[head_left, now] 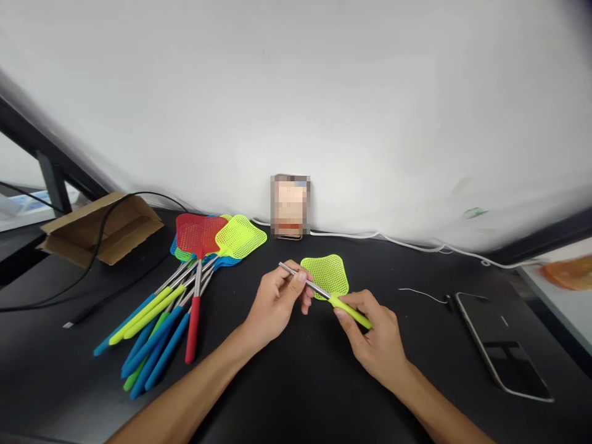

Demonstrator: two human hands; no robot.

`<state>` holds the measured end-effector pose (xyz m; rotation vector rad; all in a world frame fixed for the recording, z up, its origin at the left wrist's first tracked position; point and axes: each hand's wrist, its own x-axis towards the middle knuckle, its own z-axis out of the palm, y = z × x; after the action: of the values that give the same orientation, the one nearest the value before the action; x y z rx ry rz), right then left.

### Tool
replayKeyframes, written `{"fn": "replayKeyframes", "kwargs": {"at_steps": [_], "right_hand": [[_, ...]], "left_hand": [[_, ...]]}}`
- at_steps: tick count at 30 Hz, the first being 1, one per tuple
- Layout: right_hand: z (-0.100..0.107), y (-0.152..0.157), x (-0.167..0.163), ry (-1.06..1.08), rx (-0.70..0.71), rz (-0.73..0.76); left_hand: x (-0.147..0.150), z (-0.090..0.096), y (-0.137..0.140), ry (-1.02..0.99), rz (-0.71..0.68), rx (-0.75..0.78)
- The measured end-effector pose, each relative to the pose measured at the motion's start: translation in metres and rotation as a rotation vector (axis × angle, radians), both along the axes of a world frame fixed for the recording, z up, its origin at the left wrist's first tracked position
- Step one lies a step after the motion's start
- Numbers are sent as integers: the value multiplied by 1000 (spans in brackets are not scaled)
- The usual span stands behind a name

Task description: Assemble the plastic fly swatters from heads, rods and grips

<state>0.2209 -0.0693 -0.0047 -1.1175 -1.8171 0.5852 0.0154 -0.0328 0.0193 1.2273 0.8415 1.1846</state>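
Between my two hands is a fly swatter handle [319,291], a metal rod with a yellow-green grip, slanting down to the right. My left hand [276,303] pinches the metal rod near its bare tip. Around the yellow-green grip, the fingers of my right hand [374,336] are closed. Just behind the rod, a yellow-green perforated swatter head [327,271] lies on the black table, apart from the rod's tip. A pile of fly swatters [198,237] with red, blue, green and yellow-green heads and grips lies to the left.
An open cardboard box [104,231] stands at the back left, with a black cable [99,237] across it. A phone-like device with a blurred screen [290,206] leans on the white wall. A dark smartphone [502,345] lies at right. A white cable [393,239] runs along the wall.
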Motion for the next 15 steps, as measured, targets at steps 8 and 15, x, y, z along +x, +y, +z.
{"fn": "replayKeyframes", "kwargs": {"at_steps": [8, 15], "right_hand": [[5, -8, -24, 747, -823, 154], [10, -13, -29, 554, -681, 250]], "left_hand": [[2, -4, 2, 70, 41, -32], [9, -1, -8, 135, -46, -19]]}}
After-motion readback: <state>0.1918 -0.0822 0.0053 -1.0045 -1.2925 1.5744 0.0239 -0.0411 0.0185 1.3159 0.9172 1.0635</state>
